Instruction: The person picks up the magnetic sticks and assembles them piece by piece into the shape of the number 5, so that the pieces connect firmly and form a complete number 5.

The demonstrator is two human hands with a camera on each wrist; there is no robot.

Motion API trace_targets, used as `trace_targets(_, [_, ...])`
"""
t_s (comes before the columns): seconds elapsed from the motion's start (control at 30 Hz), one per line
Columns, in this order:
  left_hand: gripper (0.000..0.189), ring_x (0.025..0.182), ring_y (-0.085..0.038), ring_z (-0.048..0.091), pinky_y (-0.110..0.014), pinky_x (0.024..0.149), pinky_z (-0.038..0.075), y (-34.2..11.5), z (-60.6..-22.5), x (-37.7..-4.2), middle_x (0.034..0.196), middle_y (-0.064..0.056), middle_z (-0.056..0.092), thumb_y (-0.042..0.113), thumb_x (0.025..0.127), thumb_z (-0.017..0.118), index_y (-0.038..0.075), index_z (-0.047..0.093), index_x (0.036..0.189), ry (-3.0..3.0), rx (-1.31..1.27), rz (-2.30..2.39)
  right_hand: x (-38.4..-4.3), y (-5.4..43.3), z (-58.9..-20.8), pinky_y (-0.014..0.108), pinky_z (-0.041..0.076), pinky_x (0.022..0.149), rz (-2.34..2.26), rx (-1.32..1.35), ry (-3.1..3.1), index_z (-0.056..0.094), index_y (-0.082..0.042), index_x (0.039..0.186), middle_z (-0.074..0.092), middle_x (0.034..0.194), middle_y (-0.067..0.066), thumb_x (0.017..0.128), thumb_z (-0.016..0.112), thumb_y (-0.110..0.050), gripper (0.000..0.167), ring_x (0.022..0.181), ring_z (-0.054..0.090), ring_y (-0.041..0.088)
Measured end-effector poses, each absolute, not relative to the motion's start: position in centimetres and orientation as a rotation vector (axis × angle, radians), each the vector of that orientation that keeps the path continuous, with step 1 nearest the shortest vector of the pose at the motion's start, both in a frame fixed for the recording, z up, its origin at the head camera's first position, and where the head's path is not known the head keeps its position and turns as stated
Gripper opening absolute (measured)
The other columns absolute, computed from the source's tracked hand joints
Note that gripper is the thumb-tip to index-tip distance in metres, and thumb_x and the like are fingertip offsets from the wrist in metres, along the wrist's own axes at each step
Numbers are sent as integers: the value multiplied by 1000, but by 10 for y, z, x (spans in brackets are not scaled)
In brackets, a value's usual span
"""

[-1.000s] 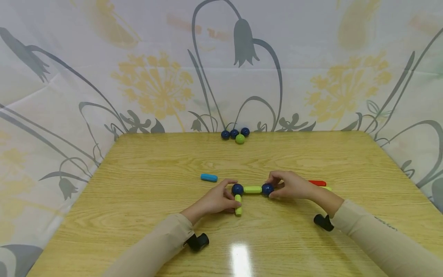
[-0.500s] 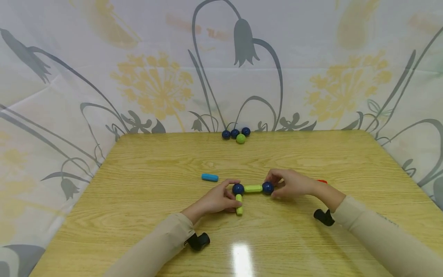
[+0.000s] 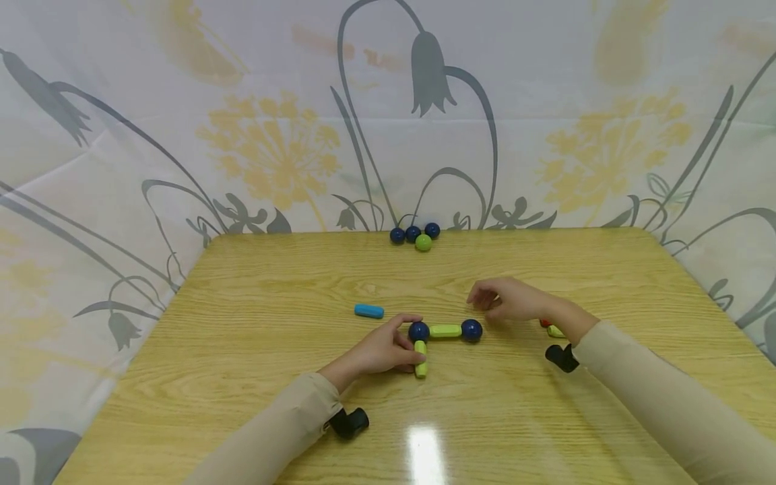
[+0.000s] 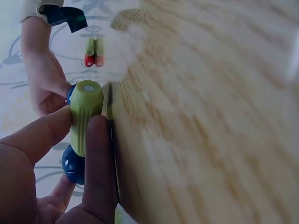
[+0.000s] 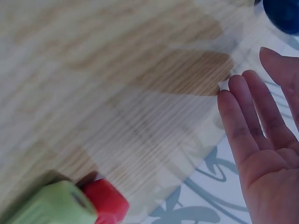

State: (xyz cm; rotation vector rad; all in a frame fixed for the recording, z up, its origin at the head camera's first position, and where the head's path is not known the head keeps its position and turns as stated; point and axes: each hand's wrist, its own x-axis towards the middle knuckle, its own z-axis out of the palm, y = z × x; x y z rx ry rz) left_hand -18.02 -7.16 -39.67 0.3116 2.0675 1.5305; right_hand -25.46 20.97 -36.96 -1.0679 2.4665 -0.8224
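On the table lies an L-shaped piece of yellow-green rods and dark blue balls. My left hand [image 3: 382,350] pinches the near yellow-green rod [image 3: 421,369] between thumb and fingers, its index finger reaching to the corner ball [image 3: 418,331]. In the left wrist view that rod [image 4: 87,109] shows a small silvery disc in its end. A second yellow-green rod [image 3: 445,331] runs right from the corner to another blue ball [image 3: 471,330]. Just behind and right of this ball hovers my right hand [image 3: 506,298], holding nothing; the right wrist view shows its fingers [image 5: 238,121] extended and relaxed.
A blue rod [image 3: 369,310] lies left of the piece. Under my right forearm, a red rod [image 3: 545,323] and a yellow-green rod [image 3: 556,331] lie side by side, partly hidden. Several blue balls and a green ball [image 3: 423,243] sit at the table's back edge, before a patterned cloth.
My right hand has let go of the right blue ball and lifted away, back and slightly to the right. My left hand keeps its pinch, almost still.
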Motion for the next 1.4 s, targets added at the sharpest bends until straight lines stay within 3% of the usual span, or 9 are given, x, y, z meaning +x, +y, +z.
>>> trace_targets(0.87, [66,76,-19,59,-31,67,55,-74,-397,-181,90,-10,58,8,83,72,12,39,139,2120,310,1489,-309,184,-376,42,49,81,-831,-1024,2560,59,2,108,61,97,13,79,64,10,30,92,58,28])
trace_targets(1.4, [65,76,-18,59,-30,67,54,-73,-397,-182,88,-8,59,10,82,73,14,41,138,2149,296,1465,-339,158,-375,48,47,85,-765,-934,2594,45,0,131,57,110,23,80,57,9,53,99,56,35])
